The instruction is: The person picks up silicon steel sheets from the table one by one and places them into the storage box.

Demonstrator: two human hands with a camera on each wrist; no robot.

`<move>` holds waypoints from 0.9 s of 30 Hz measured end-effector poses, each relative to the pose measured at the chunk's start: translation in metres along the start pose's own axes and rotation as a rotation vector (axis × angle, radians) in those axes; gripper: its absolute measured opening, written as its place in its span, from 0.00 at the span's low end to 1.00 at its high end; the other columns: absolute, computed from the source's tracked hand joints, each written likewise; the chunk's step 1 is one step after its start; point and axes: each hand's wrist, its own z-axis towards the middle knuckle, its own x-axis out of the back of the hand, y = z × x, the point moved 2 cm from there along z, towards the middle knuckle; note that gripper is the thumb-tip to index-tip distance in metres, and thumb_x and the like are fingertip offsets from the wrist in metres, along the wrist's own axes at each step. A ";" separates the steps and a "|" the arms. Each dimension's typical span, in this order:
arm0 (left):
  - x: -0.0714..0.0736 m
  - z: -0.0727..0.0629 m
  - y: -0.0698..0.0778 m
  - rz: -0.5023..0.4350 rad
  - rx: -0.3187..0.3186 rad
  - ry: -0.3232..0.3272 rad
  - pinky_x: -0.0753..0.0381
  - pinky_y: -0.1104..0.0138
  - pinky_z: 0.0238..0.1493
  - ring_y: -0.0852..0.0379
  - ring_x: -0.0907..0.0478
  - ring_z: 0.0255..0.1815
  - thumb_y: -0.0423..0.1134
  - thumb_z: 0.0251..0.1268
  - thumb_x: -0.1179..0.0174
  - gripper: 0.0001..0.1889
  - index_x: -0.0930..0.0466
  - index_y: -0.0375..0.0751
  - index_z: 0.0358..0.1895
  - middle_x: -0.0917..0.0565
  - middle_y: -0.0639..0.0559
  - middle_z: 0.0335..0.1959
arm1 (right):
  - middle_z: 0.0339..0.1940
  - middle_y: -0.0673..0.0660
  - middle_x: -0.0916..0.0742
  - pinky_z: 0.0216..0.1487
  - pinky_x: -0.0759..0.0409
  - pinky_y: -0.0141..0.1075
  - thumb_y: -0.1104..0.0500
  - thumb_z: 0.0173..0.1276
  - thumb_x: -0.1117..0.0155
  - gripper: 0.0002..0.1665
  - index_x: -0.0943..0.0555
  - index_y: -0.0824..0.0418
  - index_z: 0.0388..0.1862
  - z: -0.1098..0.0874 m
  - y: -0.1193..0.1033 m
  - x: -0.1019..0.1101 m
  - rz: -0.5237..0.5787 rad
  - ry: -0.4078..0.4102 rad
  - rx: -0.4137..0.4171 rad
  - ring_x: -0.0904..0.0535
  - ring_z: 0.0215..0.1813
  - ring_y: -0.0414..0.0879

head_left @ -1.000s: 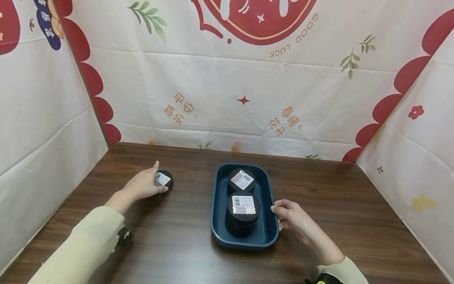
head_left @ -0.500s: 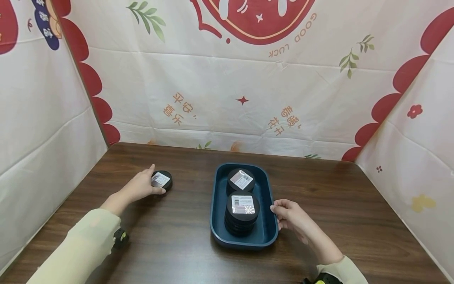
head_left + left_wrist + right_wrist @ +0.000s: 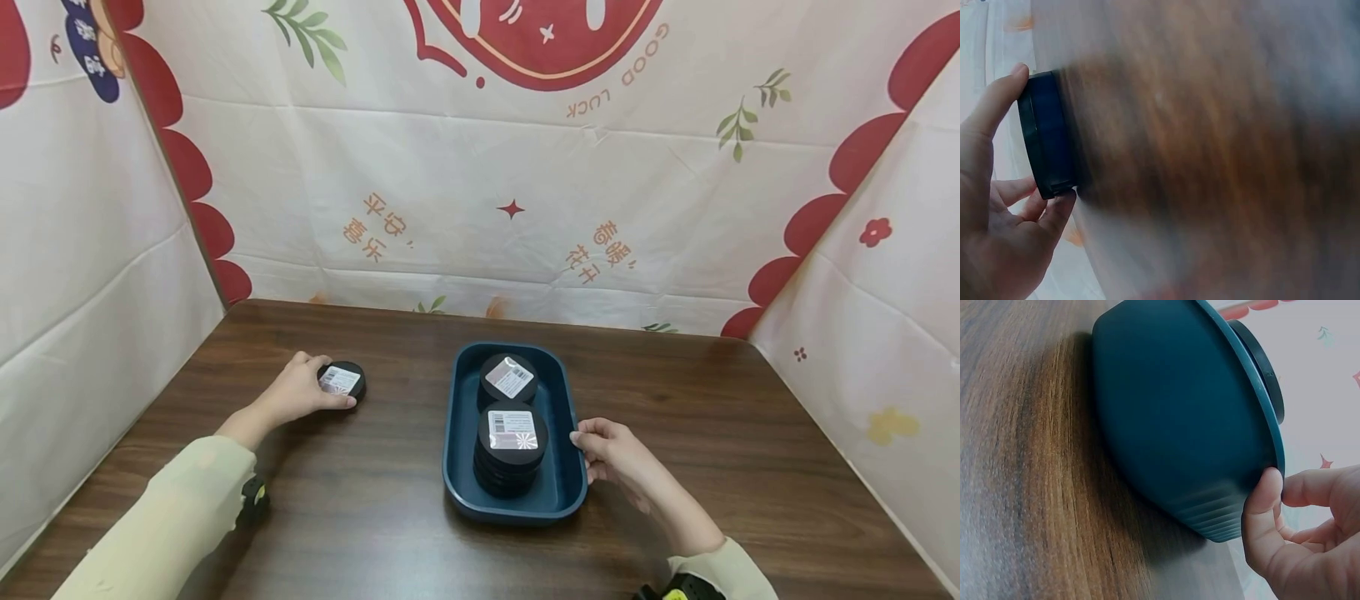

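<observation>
At the left of the table, my left hand (image 3: pixel 303 390) grips a flat, round black container (image 3: pixel 341 380) with a white barcode label on top. In the left wrist view the thumb lies on one side of that black container (image 3: pixel 1046 134) and fingers on the other; it appears to rest on the table. My right hand (image 3: pixel 618 458) pinches the right rim of a dark blue tray (image 3: pixel 561 492). The right wrist view has thumb and forefinger on the tray's rim (image 3: pixel 1272 434). Inside the tray are a stack of black containers (image 3: pixel 513 442) in front and another labelled black container (image 3: pixel 507 379) behind.
The brown wooden table (image 3: pixel 360 517) runs back to a white printed cloth (image 3: pixel 435 167). More cloth hangs at the left and right sides. A dark band with a device is on each wrist.
My left hand's raised forefinger has come down and curled round the black container's far side. The right hand and the tray stay in place.
</observation>
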 end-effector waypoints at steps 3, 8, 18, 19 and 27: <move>-0.001 -0.001 0.001 -0.016 -0.004 0.003 0.27 0.52 0.45 0.43 0.30 0.43 0.59 0.40 0.29 0.49 0.34 0.23 0.59 0.33 0.31 0.48 | 0.28 0.56 0.25 0.28 0.23 0.34 0.59 0.71 0.49 0.20 0.35 0.75 0.51 0.000 0.000 0.000 -0.001 -0.001 -0.001 0.28 0.28 0.46; -0.002 -0.002 0.006 -0.009 -0.020 0.010 0.27 0.52 0.45 0.43 0.30 0.43 0.59 0.40 0.29 0.48 0.34 0.24 0.59 0.32 0.32 0.48 | 0.28 0.57 0.25 0.29 0.23 0.34 0.59 0.71 0.49 0.20 0.35 0.75 0.51 -0.001 -0.001 -0.001 0.001 -0.001 0.004 0.28 0.28 0.46; -0.003 -0.001 0.022 -0.017 -0.076 0.027 0.26 0.53 0.45 0.44 0.30 0.45 0.60 0.39 0.30 0.47 0.31 0.27 0.59 0.32 0.36 0.47 | 0.26 0.55 0.26 0.27 0.23 0.34 0.60 0.71 0.49 0.19 0.35 0.75 0.50 -0.001 0.000 -0.001 0.007 0.000 0.009 0.29 0.27 0.45; -0.003 -0.001 0.024 -0.017 -0.083 0.029 0.26 0.54 0.45 0.44 0.30 0.45 0.60 0.39 0.30 0.47 0.31 0.28 0.59 0.32 0.36 0.47 | 0.26 0.55 0.26 0.27 0.23 0.34 0.60 0.71 0.49 0.19 0.35 0.75 0.50 -0.001 0.000 -0.001 0.008 0.001 0.009 0.29 0.27 0.45; -0.002 -0.002 0.047 -0.039 -0.131 0.050 0.27 0.58 0.45 0.48 0.30 0.44 0.57 0.38 0.28 0.46 0.30 0.29 0.59 0.32 0.41 0.45 | 0.26 0.55 0.26 0.28 0.23 0.34 0.60 0.70 0.48 0.18 0.34 0.75 0.49 -0.001 0.000 -0.001 0.005 0.004 0.009 0.29 0.27 0.46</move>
